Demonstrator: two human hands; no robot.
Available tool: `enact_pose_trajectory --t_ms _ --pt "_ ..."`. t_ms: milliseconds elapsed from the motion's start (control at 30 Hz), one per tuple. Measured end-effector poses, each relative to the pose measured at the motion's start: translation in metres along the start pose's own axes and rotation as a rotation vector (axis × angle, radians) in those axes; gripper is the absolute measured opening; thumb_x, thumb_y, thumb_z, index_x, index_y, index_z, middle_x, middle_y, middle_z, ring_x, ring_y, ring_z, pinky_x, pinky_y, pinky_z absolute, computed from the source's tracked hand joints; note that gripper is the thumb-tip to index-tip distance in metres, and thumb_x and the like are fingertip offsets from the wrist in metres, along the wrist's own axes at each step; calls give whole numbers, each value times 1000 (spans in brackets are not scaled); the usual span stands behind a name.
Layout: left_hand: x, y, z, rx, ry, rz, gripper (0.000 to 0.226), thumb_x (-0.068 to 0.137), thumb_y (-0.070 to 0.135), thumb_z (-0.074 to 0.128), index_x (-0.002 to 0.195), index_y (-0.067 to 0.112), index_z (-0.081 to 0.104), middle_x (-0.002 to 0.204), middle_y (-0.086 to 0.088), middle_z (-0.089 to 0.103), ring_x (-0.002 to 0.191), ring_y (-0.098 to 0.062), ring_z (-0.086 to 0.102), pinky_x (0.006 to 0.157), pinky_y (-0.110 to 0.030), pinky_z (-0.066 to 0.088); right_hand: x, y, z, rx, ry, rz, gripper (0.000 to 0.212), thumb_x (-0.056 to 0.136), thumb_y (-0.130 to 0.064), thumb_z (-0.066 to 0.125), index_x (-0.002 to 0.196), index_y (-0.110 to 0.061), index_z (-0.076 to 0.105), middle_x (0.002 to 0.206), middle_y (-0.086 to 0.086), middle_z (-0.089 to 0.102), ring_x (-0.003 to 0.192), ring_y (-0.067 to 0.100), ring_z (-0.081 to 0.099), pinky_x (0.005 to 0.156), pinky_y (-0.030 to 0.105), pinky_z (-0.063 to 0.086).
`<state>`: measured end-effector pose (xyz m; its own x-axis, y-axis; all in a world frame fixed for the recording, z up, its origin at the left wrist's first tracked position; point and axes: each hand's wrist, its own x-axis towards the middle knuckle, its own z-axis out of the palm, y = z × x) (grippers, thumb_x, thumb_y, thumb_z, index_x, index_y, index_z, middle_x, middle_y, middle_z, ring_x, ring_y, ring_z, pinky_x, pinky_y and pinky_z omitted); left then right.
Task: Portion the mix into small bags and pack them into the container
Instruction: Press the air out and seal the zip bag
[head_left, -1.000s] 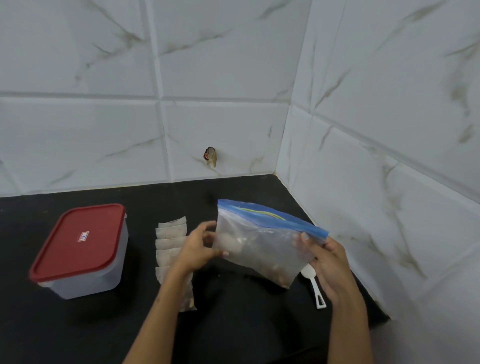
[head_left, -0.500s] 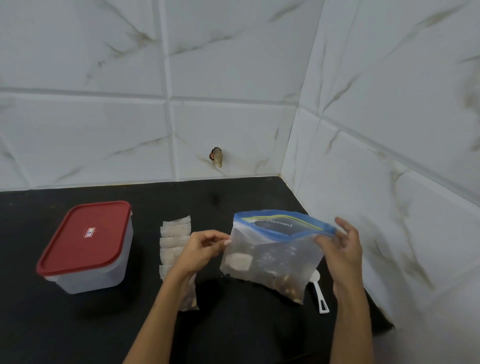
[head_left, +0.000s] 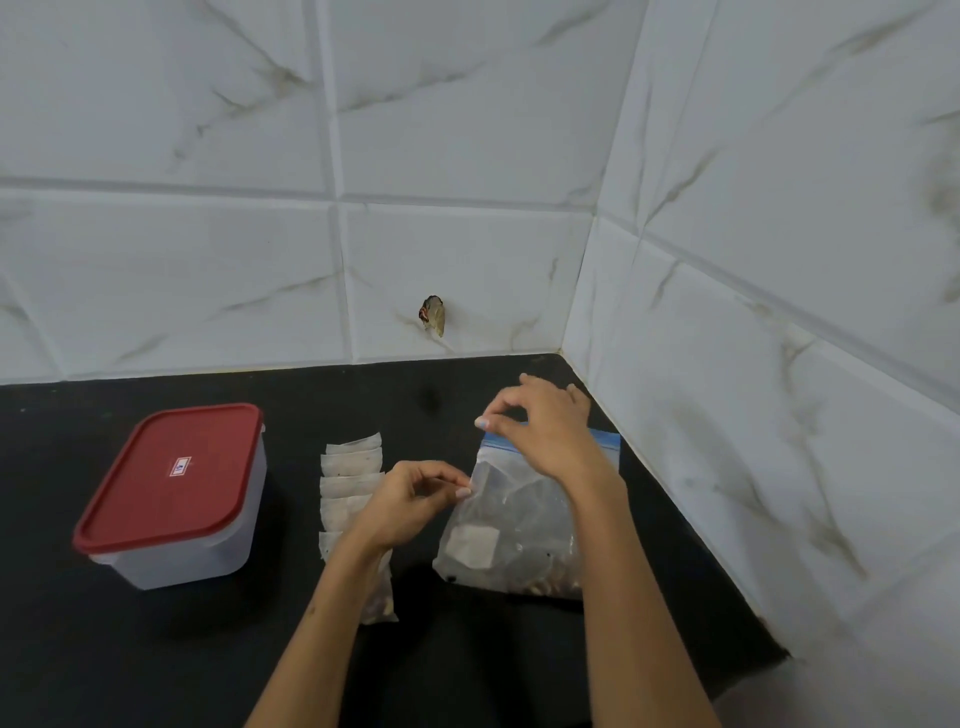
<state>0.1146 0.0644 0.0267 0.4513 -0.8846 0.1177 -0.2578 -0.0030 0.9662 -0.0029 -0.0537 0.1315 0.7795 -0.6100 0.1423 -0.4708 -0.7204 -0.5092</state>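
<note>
Your left hand (head_left: 410, 499) pinches the big bag's (head_left: 511, 540) side and your right hand (head_left: 545, 431) pinches its blue top (head_left: 605, 447), likely to pull it open.

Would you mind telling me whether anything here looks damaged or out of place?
One oddity: a ragged brownish hole low in the back wall tile, just above the counter. The tile looks broken there. I see no spill around the zip bag.

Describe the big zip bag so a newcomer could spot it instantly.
Start at the corner where the two tiled walls meet the black counter. The zip bag lies just before it, both hands at its blue-striped top. It is far larger than the small bags to its left.
</note>
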Motion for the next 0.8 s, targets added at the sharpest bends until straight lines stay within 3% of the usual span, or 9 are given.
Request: enact_pose_trajectory --t_ms 100,200,233,333,400,533,700,800 --pt "-1 -2 -1 -7 1 4 10 87 0 63 94 -1 71 96 -15 71 87 -9 67 79 -17 52 4 1 -9 -25 2 -14 9 89 -38 60 86 -29 62 108 -9 65 104 7 50 111 46 19" --pt "-1 -2 0 -11 4 12 10 86 0 64 94 0 71 97 -14 71 89 -10 68 80 -17 52 5 0 -15 -32 -133 -26 28 86 -39 64 112 -30 62 115 -9 64 113 10 52 107 43 22" --pt "0 -2 0 -5 2 11 10 86 1 64 93 1 71 97 -13 72 89 -10 68 80 -17 52 5 -1 -15 -66 -172 -26 28 85 -38 66 112 -30 64 113 -9 66 112 11 54 104 43 23" --pt "1 0 -1 20 -4 2 9 86 5 66 90 8 73 95 -8 73 91 -12 68 81 -19 52 10 0 -13 -93 -126 -41 9 86 -31 66 92 -27 72 102 -7 70 104 13 58 100 40 31" --pt "3 -2 -6 45 18 -24 9 87 7 66 88 12 73 92 -4 73 90 -10 68 83 -22 52 13 3 -14 4 -59 -16 7 86 -29 66 84 -27 73 96 -6 71 99 14 60 100 46 38" --pt "7 -1 -10 171 33 -109 8 87 11 66 90 17 71 96 2 72 95 -10 66 94 -36 52 12 3 -9 95 -24 -6 4 82 -25 71 80 -24 74 88 -5 72 91 13 64 95 47 45" --pt "8 19 0 -54 129 0 52 70 21 77 118 16 59 112 0 67 106 -11 64 94 -29 51 6 -3 -1 172 37 -33 11 81 -22 73 91 -19 74 75 -8 67 79 8 65 85 32 53" --pt "9 30 8 -110 152 87 20 82 11 72 101 7 70 95 -10 73 92 -19 69 83 -34 56 1 -11 0 254 68 -49 12 84 -26 69 92 -18 71 77 -7 66 79 7 64 79 25 51"
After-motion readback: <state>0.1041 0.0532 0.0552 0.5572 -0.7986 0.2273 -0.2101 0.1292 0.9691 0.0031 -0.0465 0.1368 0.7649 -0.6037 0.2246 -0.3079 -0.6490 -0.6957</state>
